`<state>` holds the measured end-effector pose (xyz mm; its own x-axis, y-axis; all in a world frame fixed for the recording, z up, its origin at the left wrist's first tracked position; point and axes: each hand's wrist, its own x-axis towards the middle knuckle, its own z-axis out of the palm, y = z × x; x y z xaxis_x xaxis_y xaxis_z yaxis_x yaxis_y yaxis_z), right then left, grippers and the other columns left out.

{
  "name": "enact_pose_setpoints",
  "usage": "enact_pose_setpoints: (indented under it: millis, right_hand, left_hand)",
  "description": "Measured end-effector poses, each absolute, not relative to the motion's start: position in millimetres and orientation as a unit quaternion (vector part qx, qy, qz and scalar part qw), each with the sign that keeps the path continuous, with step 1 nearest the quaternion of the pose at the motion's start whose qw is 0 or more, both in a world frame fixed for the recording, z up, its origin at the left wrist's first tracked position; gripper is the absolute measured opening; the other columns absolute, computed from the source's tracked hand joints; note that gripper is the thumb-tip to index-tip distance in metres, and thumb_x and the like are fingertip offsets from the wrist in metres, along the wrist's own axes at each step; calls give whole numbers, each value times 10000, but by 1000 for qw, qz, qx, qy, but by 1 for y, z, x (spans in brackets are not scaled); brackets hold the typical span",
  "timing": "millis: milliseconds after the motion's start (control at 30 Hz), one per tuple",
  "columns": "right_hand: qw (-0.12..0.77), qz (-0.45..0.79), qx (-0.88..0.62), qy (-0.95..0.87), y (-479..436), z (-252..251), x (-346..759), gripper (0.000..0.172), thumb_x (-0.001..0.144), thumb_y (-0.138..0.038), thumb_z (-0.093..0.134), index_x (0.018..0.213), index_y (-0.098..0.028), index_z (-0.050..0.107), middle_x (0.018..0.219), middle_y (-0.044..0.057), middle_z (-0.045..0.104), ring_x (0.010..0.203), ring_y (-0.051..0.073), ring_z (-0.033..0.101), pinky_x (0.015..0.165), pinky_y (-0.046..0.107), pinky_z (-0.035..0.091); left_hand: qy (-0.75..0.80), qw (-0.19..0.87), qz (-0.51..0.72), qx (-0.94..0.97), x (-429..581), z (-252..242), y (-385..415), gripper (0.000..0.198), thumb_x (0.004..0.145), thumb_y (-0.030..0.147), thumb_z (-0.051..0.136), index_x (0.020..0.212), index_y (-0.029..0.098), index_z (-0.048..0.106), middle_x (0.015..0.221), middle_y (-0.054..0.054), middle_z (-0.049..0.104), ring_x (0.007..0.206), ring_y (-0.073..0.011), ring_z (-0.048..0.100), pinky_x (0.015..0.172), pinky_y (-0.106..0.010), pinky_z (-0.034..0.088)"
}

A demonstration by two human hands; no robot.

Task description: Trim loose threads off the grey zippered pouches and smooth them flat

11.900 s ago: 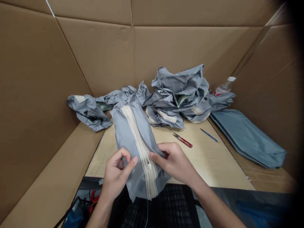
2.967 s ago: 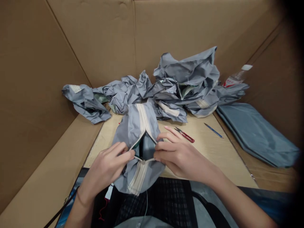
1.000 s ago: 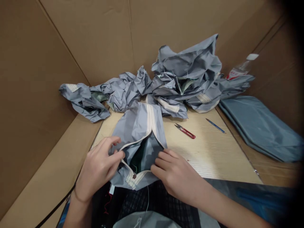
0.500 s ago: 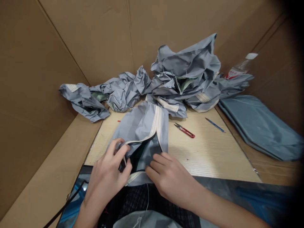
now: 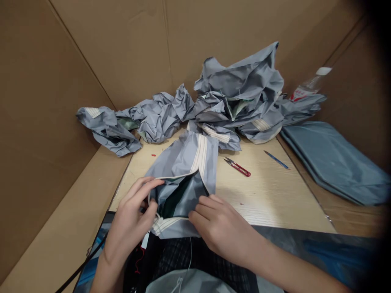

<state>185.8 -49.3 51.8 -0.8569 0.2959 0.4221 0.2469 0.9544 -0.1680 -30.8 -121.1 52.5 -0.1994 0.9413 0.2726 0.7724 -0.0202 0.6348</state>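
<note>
I am noting the left hand [image 5: 131, 221] and right hand [image 5: 220, 230] gripping the grey pouch [image 5: 183, 158] at its zipper edges, spreading its mouth to expose the lining.

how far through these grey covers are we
Looks done: a flat stack of grey pieces at the right. In hand: one grey cover, its cream-edged opening spread between the left hand and right hand. Seemingly left: the crumpled heap at the back.

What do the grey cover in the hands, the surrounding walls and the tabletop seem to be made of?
Grey cover: thin woven fabric, faint sheen, probably synthetic; it creases sharply. Walls: matt brown cardboard, with fold lines. Tabletop: pale wood or wood-look laminate; grain lines show.
</note>
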Motion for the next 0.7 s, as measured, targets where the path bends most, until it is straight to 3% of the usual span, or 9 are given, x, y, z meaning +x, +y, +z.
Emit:
enact_pose_setpoints:
  millis: [333, 700]
  right_hand:
    - [215, 48, -149, -964, -55, 54, 185, 239, 909, -73, 512, 682, -143, 545, 651, 27, 495, 662, 175, 370, 609, 321, 244]
    - [205, 40, -139, -968, -59, 53, 189, 192, 842, -54, 572, 672, -140, 547, 644, 31, 513, 652, 172, 391, 607, 318, 249]
  left_hand:
    - [665, 73, 368, 646, -40, 47, -117, 364, 902, 110, 430, 1188, 226, 624, 1255, -54, 572, 1162, -165, 561, 958, -274, 437]
    - [641, 69, 357, 676, -42, 45, -124, 424, 910, 56, 430, 1236, 277, 587, 1287, -14, 534, 1207, -103, 535, 985, -187, 395]
